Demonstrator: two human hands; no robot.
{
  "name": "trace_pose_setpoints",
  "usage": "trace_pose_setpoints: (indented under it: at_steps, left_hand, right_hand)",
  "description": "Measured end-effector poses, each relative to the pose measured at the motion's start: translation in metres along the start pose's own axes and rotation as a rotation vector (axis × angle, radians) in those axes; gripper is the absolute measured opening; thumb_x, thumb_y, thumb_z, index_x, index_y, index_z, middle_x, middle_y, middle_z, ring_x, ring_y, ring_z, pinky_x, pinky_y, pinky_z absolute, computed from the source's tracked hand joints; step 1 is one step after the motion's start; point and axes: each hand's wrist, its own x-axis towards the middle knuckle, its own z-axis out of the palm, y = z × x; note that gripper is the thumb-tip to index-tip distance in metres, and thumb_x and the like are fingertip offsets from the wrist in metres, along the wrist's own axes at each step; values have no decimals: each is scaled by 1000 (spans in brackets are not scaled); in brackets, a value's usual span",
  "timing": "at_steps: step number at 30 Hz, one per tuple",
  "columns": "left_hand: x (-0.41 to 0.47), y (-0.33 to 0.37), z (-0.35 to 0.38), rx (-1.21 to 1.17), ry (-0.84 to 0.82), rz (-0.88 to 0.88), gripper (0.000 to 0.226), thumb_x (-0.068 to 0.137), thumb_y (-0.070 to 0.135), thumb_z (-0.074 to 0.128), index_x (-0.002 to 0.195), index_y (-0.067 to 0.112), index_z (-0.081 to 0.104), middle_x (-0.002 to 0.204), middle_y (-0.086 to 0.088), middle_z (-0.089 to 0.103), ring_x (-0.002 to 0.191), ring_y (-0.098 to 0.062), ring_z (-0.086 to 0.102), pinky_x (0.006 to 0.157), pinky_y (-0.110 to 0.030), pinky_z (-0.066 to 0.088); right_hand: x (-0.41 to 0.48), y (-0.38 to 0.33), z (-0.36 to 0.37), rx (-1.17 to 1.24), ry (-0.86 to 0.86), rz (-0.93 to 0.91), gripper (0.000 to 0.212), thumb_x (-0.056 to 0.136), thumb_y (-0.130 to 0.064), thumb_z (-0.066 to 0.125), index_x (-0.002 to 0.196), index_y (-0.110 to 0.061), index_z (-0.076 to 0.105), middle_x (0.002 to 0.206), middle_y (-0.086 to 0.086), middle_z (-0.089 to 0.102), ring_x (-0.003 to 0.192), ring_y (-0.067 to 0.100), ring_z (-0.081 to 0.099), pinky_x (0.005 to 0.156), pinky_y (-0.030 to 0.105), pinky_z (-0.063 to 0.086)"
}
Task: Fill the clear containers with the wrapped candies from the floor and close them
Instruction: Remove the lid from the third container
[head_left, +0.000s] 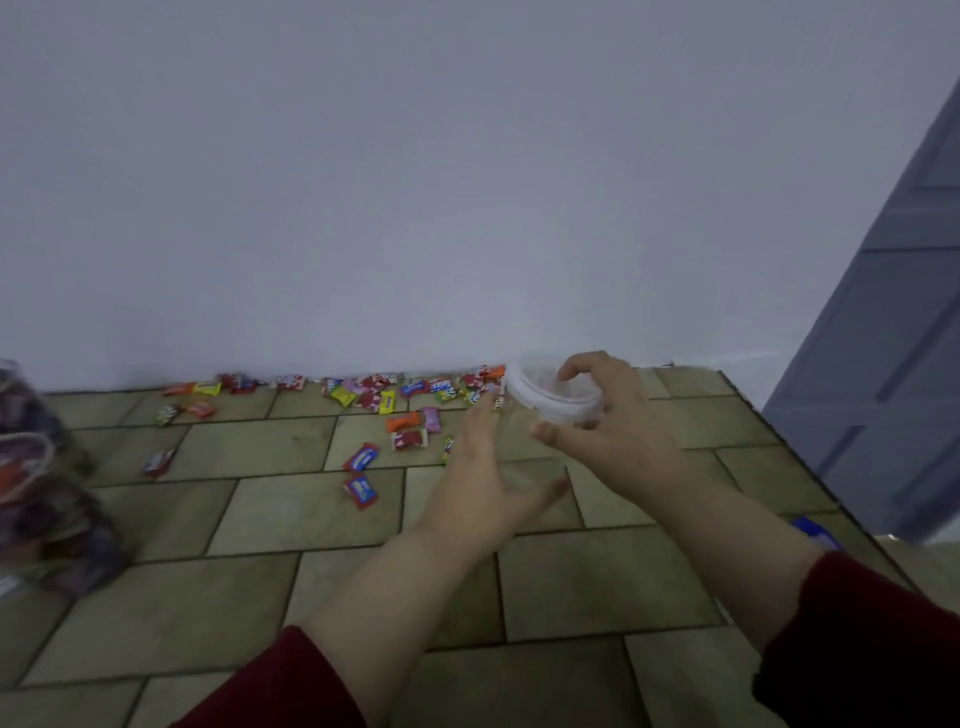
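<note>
Candies (410, 387) lie strewn on the floor (260, 519) by the wall, presumably why the right hand (613, 431) grips the clear container (550, 395) tilted beside them while the left hand (488, 478) reaches, fingers spread.

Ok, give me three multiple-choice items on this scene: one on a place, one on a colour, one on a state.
1. Where do most of the wrapped candies lie?
A) along the foot of the wall
B) inside a drawer
C) on a chair

2. What colour are the sleeves?
A) green
B) dark red
C) white

3. How is the left hand?
A) clenched in a fist
B) pinching a cloth
C) open, fingers straight

Answers:
1 A: the candies bunch on the tiles where floor meets wall.
2 B: both cuffs at the bottom of the view are dark red.
3 C: it reaches towards the candies with straight fingers, while the right hand grips the clear container.
</note>
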Motion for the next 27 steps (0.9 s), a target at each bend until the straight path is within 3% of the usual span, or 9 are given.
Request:
trace_pose_setpoints:
  at_steps: [4,7,10,14,17,20,23,26,27]
  left_hand:
    - [-43,-12,-47,-183,153,-43,82,61,41,85,128,33,40,123,14,62,114,-1,59,94,-37,52]
    - [-75,-30,-85,-224,164,-72,82,64,30,88,127,39,37,122,18,59,112,7,56,89,-24,53]
    - [-104,-50,-119,-202,176,-59,86,64,16,90,127,41,37,126,14,56,115,6,55,85,-16,51]
    - [-130,-64,-154,-89,141,-25,93,63,15,90,131,38,32,123,26,49,115,14,48,90,-4,39]
    - [-141,-74,-172,-80,120,-11,94,63,9,89,133,31,30,123,29,46,116,17,46,91,-3,36]
    - [-148,-82,-184,-76,123,-40,94,63,12,90,128,42,29,124,26,44,115,18,45,90,-3,38]
    - [-149,-87,-192,-67,111,-60,93,64,9,88,124,47,29,124,22,43,112,21,44,87,-2,38]
    - [-144,-90,-197,-90,62,-50,91,66,3,85,130,34,29,124,16,45,107,25,44,83,1,37]
    - [-142,-89,-198,-69,42,-38,92,66,4,85,132,30,28,124,14,44,106,27,43,83,3,36]
  right_hand:
    - [-28,-54,48,105,-124,-54,46,61,-30,81,96,-34,52,110,-12,49,107,6,47,80,22,43]
    - [-32,-87,79,108,-213,-53,45,61,-52,66,100,-36,52,109,-8,49,103,6,50,82,26,46]
    - [-25,-119,111,144,-268,12,34,81,-62,52,94,-31,56,94,0,58,90,19,61,78,36,50]
    - [-16,-162,150,-152,-426,68,46,99,-51,30,74,-18,50,78,2,59,83,22,57,71,33,40]
    - [-17,-187,172,-367,-581,15,31,102,-24,31,81,-12,50,85,8,55,95,28,57,65,27,32]
    - [-17,-197,189,-423,-601,23,23,96,-6,34,75,-8,44,87,13,53,88,26,55,63,28,38]
    - [-14,-198,201,-493,-625,-65,19,94,-6,37,98,-3,56,105,17,59,98,30,57,75,33,43]
    - [-14,-203,203,-438,-636,-168,29,99,-20,37,77,-8,51,75,6,51,77,25,50,55,18,40]
    - [-13,-204,204,-404,-642,-236,34,100,-25,39,73,-7,49,74,7,51,74,24,49,54,20,40]
